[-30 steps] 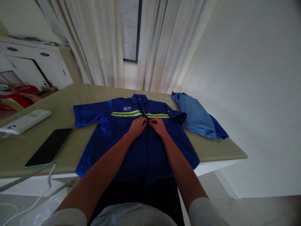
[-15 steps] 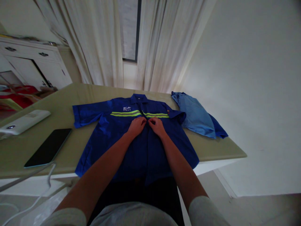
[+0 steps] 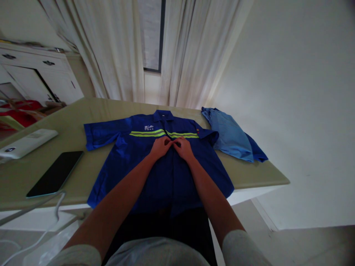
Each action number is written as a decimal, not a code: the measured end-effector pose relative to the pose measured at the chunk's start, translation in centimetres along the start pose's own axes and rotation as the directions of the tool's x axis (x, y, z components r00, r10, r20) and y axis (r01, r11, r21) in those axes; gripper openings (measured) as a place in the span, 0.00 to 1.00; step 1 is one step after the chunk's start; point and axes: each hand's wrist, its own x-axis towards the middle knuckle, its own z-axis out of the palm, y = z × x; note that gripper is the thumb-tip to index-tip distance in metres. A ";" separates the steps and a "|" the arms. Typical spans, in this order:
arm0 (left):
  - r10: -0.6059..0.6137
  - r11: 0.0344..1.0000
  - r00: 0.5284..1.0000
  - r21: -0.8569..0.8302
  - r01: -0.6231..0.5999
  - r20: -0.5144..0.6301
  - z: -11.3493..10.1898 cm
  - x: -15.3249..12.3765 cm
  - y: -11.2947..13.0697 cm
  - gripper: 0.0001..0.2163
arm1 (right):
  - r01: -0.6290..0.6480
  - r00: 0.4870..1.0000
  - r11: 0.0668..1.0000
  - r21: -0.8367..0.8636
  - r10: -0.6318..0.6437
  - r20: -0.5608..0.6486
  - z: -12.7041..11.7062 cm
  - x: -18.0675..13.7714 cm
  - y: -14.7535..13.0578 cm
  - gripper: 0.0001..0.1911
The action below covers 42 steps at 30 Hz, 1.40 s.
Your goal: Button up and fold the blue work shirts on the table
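Observation:
A blue short-sleeved work shirt (image 3: pixel 155 177) lies spread front side up, its collar pointing away from me. Yellow-green and grey reflective bands cross its chest, and a white logo sits above the left one. At the middle of the front opening, just below the bands, my left hand (image 3: pixel 161 147) pinches the placket. My right hand (image 3: pixel 183 148) pinches the cloth there too, and the fingertips of both hands meet. Whatever small part lies between the fingers, such as a button, is hidden.
The shirt lies on a greenish table (image 3: pixel 111 105). At right rests a folded light-blue garment (image 3: pixel 231 135) with darker blue cloth under it. To the left are a black phone-like tablet (image 3: pixel 55 173), a white device (image 3: pixel 29 142) and grey cables (image 3: pixel 57 207). Curtains (image 3: pixel 111 51) hang behind.
The fingertips of my two hands have come together, from slightly apart, at the shirt's front opening. The shirt stays in place; the view has shifted very slightly.

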 end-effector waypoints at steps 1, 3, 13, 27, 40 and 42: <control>-0.012 1.000 1.000 -0.019 0.012 0.005 0.0 0.1 -0.1 0.06 | 0.001 1.000 1.000 -0.003 -0.001 -0.003 0.0 0.0 0.0 0.07; -0.031 0.998 0.999 -0.052 0.031 0.010 -0.1 0.2 -0.2 0.05 | 0.017 1.000 1.000 -0.005 -0.017 -0.006 0.1 0.0 0.1 0.06; 0.035 0.995 0.996 -0.094 -0.027 0.081 -0.2 0.4 -0.5 0.08 | -0.010 0.999 0.998 -0.069 0.006 -0.047 0.3 0.0 0.2 0.05; 0.100 0.995 0.994 0.004 -0.101 0.050 0.2 0.1 -0.5 0.07 | -0.027 0.998 0.999 -0.030 0.025 -0.059 0.4 0.0 0.3 0.07; 0.012 0.994 1.000 -0.108 -0.009 0.023 -0.1 0.1 -0.3 0.06 | 0.014 1.000 1.000 -0.026 -0.014 -0.009 0.4 0.1 0.3 0.06; -0.023 0.992 0.999 -0.126 0.027 0.030 -0.1 0.3 -0.2 0.04 | 0.011 1.000 0.999 -0.035 -0.011 -0.012 0.4 0.1 0.3 0.06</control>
